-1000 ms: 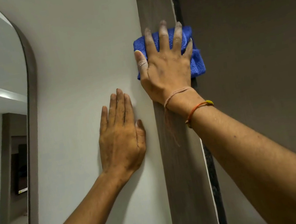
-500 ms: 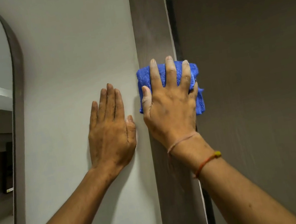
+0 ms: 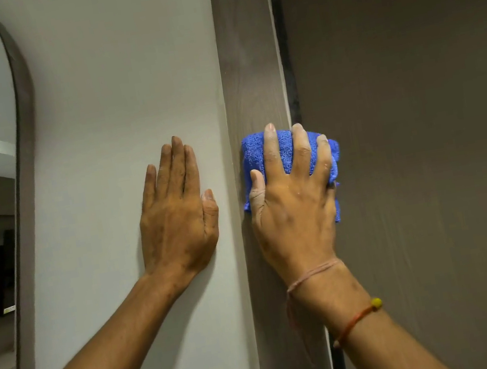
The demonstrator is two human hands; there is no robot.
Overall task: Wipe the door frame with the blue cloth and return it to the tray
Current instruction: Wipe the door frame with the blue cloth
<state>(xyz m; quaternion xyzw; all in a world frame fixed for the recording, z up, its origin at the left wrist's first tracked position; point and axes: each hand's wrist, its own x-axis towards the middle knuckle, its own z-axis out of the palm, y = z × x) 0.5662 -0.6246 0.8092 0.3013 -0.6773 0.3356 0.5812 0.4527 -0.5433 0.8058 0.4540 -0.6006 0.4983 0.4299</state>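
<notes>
The brown door frame (image 3: pixel 247 56) runs vertically through the middle of the head view. A folded blue cloth (image 3: pixel 255 157) lies flat against it at mid height. My right hand (image 3: pixel 293 205) presses on the cloth with fingers spread, covering most of it. My left hand (image 3: pixel 177 217) rests flat on the white wall just left of the frame, fingers together, holding nothing. No tray is in view.
The brown door (image 3: pixel 422 156) fills the right side, with a dark gap (image 3: pixel 288 65) between it and the frame. A rounded mirror with a brown rim (image 3: pixel 25 123) hangs on the white wall (image 3: pixel 123 75) at the left.
My right hand has slid the blue cloth down the door frame from higher up. My left hand stays flat on the wall.
</notes>
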